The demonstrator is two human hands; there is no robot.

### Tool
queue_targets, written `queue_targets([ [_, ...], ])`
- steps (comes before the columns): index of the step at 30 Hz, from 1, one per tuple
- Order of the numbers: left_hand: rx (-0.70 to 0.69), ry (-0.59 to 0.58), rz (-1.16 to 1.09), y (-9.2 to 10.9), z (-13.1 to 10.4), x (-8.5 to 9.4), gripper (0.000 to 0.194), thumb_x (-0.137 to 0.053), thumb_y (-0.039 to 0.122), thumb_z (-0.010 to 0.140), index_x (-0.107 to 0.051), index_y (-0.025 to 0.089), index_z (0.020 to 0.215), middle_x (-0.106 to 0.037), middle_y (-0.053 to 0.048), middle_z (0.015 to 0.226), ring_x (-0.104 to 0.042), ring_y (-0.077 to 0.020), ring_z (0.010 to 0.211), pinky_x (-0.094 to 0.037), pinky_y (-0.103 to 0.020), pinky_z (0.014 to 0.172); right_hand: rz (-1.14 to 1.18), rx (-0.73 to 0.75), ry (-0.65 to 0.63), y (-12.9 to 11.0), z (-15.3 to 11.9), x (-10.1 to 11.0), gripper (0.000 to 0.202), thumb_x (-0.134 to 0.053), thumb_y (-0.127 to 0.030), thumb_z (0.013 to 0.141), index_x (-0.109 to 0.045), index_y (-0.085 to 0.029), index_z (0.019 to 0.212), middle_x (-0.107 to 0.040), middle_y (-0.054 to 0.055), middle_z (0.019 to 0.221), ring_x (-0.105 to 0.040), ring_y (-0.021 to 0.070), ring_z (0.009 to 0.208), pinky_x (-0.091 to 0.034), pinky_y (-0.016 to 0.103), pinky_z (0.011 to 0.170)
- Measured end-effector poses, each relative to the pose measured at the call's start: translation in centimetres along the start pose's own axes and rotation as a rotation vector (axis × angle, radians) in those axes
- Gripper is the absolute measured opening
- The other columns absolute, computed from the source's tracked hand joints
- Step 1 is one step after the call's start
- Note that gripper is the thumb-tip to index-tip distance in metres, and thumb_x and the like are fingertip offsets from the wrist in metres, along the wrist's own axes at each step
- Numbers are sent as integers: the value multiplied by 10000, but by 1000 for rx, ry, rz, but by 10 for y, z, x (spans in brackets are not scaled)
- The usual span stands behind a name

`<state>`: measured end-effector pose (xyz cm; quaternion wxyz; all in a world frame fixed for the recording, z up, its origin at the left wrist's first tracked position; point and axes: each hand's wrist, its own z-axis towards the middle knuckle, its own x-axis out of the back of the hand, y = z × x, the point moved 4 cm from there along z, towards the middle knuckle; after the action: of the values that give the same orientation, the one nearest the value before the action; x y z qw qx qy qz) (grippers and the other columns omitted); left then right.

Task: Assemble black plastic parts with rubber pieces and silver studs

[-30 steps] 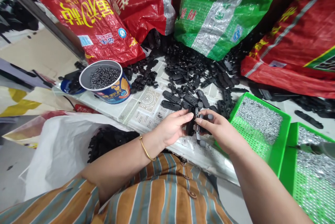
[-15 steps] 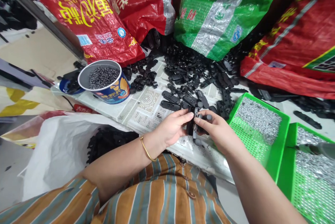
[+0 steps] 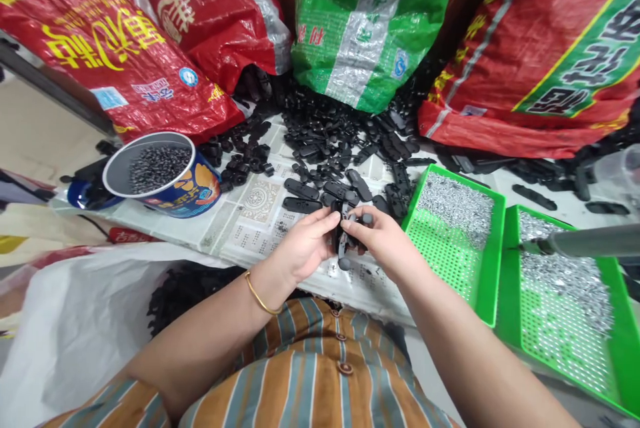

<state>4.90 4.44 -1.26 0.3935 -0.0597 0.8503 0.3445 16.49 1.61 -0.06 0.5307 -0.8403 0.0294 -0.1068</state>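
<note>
Both hands meet over the table's front edge around black plastic parts (image 3: 343, 241). My left hand (image 3: 315, 238) pinches a dark upright piece between thumb and fingers. From the other side, my right hand (image 3: 375, 236) grips black parts with rounded ends, its thumb against the left hand's piece. Fingers hide how the parts join. Just beyond the hands lie several long oval black plastic pieces (image 3: 303, 189), with a heap of smaller black parts (image 3: 330, 128) behind them.
Left stands a blue tub (image 3: 193, 191) of small dark bits. Two green trays (image 3: 495, 248) of small shiny metal pieces sit right, with a grey screwdriver-like tool (image 3: 590, 240) over one. Red and green sacks (image 3: 370, 35) line the back. A white sack (image 3: 100, 321) of black parts lies lower left.
The camera view has turned to the right, so the surroundings appear shifted left. Both hands still hold the black parts close together, with the right fingers slightly shifted around them.
</note>
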Motion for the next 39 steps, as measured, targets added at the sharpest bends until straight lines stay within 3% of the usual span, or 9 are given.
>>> queue_targets([
  [14, -22, -20, 2, -1, 4, 3, 133, -591, 178, 780, -584, 134, 906, -593, -36, 781, -573, -137, 649, -462, -276, 581, 63, 0, -9, 1, 1, -2, 248, -659, -395, 644, -536, -191, 715, -493, -72, 495, -417, 75, 425, -302, 227, 432],
  [22, -49, -30, 6, -1, 3, 1, 180, -615, 186, 758, -599, 131, 928, -619, -66, 875, -571, -147, 764, -445, -288, 692, -16, 38, 15, 2, 2, 1, 217, -661, -363, 653, -535, -199, 717, -524, -68, 509, -461, 84, 447, -331, 221, 465],
  [25, -71, -53, 82, 0, 0, -1, 280, -644, 106, 684, -606, 137, 959, -618, -44, 872, -558, -125, 786, -427, -247, 706, -32, 37, 26, 2, 1, 2, 222, -663, -368, 649, -531, -201, 710, -505, -70, 505, -461, 84, 444, -338, 219, 460],
  [27, -84, -34, 158, 1, -1, -2, 368, -629, 23, 612, -608, 145, 959, -608, -16, 826, -537, -94, 737, -392, -191, 627, -47, 38, 29, 2, 0, 2, 234, -663, -386, 646, -530, -205, 711, -492, -71, 503, -463, 91, 443, -347, 225, 460],
  [31, -103, 38, 250, 1, -2, -4, 394, -572, 5, 563, -612, 152, 926, -573, 16, 744, -455, -56, 600, -250, -165, 468, -235, 85, 94, -1, -4, 4, 236, -640, -428, 669, -555, -223, 749, -528, -51, 552, -500, 118, 484, -366, 247, 493],
  [36, -91, 12, 243, -3, -3, -6, 396, -575, 24, 557, -610, 154, 930, -586, -2, 791, -500, -87, 706, -339, -185, 584, -616, 190, 237, -17, -14, 7, 257, -577, -489, 722, -573, -232, 743, -566, -26, 571, -483, 127, 492, -346, 265, 526],
  [39, -95, 4, 228, -2, -3, -6, 390, -587, 36, 572, -604, 156, 942, -596, -8, 808, -520, -96, 737, -363, -193, 619, -616, 203, 255, -19, -19, 11, 336, -581, -534, 711, -573, -238, 870, -548, -32, 554, -487, 136, 500, -349, 265, 521],
])
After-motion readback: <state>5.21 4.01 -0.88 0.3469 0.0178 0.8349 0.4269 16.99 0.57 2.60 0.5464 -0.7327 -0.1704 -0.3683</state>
